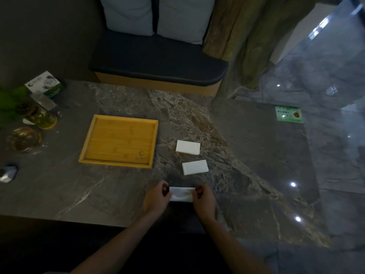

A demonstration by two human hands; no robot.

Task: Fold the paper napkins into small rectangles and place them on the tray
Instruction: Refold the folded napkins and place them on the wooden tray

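Note:
A white paper napkin (181, 194), folded into a narrow strip, lies near the front edge of the dark marble table (246, 155). My left hand (156, 198) pinches its left end and my right hand (204, 200) pinches its right end. Two folded white napkin rectangles lie on the table beyond it, one nearer (195, 167) and one farther (188, 147). A wooden tray (92, 143) sits to the left of them with nothing on it.
Glass jars (42, 117) and a round lid (24, 138) stand at the table's left, with a small box (44, 84) behind. A grey object (7, 173) lies at the left edge. A green card (288, 114) lies far right. A cushioned bench (158, 64) stands beyond the table.

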